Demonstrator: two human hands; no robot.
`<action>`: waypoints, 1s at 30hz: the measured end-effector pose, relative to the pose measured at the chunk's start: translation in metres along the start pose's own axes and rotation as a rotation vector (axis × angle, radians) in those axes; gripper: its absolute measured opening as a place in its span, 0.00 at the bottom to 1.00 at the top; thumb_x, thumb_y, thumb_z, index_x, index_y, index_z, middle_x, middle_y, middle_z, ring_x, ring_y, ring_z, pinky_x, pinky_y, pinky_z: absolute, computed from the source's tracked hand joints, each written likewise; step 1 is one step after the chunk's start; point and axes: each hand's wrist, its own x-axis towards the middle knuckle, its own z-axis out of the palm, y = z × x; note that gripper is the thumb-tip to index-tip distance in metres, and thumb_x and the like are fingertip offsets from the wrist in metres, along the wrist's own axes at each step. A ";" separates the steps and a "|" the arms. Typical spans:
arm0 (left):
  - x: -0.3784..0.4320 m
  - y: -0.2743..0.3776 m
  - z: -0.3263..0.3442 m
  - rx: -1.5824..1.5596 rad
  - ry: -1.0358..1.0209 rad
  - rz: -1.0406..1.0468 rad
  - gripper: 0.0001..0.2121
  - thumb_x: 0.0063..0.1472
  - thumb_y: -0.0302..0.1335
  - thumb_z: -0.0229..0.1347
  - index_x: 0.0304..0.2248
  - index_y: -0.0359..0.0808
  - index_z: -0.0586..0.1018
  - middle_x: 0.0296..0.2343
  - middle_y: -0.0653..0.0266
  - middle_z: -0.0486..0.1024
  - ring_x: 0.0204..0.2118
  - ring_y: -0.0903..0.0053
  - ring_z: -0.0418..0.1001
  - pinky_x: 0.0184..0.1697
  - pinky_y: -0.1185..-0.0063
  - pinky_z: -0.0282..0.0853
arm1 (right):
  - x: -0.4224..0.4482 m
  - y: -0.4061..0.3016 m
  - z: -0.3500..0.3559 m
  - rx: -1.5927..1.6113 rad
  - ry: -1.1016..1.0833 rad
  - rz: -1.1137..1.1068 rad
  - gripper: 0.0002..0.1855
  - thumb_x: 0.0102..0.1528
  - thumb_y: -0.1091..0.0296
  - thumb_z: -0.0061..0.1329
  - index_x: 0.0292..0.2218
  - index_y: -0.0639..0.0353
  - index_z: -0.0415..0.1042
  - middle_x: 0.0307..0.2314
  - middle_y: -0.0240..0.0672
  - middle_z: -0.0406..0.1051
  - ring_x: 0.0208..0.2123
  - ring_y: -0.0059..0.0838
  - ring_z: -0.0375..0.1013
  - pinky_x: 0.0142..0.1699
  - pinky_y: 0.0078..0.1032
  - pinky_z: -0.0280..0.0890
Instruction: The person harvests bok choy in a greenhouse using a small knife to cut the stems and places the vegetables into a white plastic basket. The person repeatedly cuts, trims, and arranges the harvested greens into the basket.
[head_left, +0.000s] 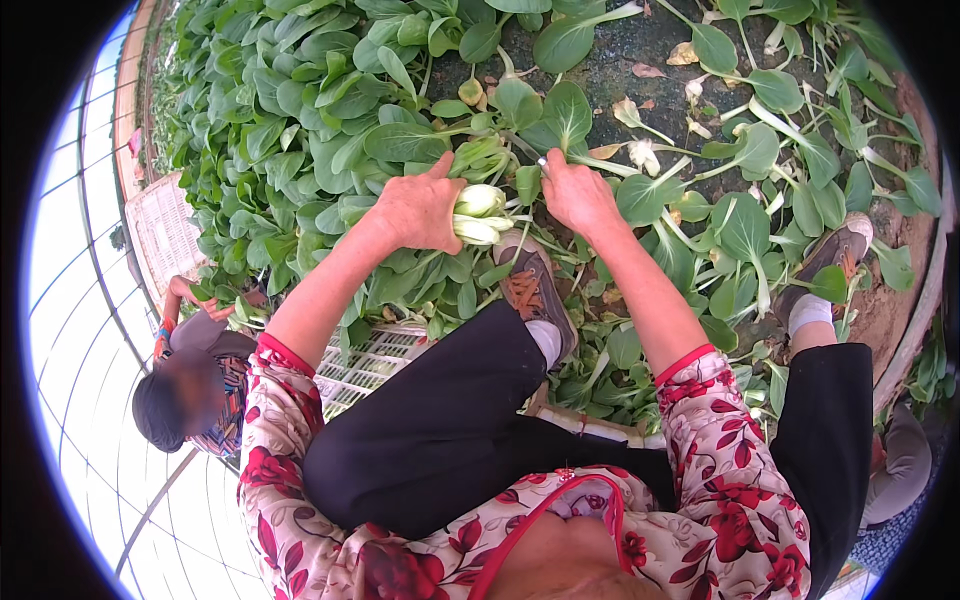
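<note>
Two or so trimmed bok choy heads (481, 212) with pale bases show at the palm side of my left hand (424, 202), which is closed around them. Its index finger points up beside a smaller leafy plant (480, 156). My right hand (576, 191) grips the handle of a small knife (525, 146); the blade reaches left toward that plant's stems. Where exactly the blade touches cannot be told. Cut outer leaves (744, 229) lie to the right of my right hand.
Dense standing bok choy (300, 97) fills the upper left. A white plastic crate (367, 360) stands by my left leg, another pale crate (165, 232) farther left. A co-worker (187, 390) crouches at the left; part of another person (900, 465) shows at the lower right. Loose leaves surround my shoes (529, 289).
</note>
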 end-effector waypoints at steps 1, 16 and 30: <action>0.000 0.002 0.000 0.004 -0.005 -0.007 0.37 0.35 0.38 0.60 0.51 0.38 0.70 0.57 0.44 0.54 0.47 0.58 0.71 0.50 0.69 0.67 | 0.004 0.000 0.001 -0.007 0.004 0.002 0.12 0.53 0.68 0.39 0.38 0.65 0.61 0.26 0.56 0.72 0.31 0.57 0.73 0.38 0.48 0.66; -0.016 -0.006 0.003 -0.208 0.100 0.068 0.30 0.36 0.36 0.60 0.43 0.33 0.73 0.47 0.52 0.69 0.44 0.61 0.72 0.47 0.70 0.69 | -0.024 0.030 0.002 -0.099 0.024 -0.071 0.11 0.53 0.67 0.39 0.37 0.60 0.60 0.26 0.54 0.72 0.30 0.57 0.71 0.36 0.49 0.65; -0.161 -0.029 -0.055 -1.057 0.270 0.652 0.46 0.29 0.29 0.69 0.53 0.33 0.63 0.46 0.63 0.67 0.49 0.75 0.63 0.54 0.76 0.57 | -0.110 -0.081 -0.153 1.104 0.100 -0.466 0.41 0.40 0.62 0.62 0.54 0.60 0.59 0.40 0.35 0.70 0.20 0.11 0.62 0.22 0.11 0.58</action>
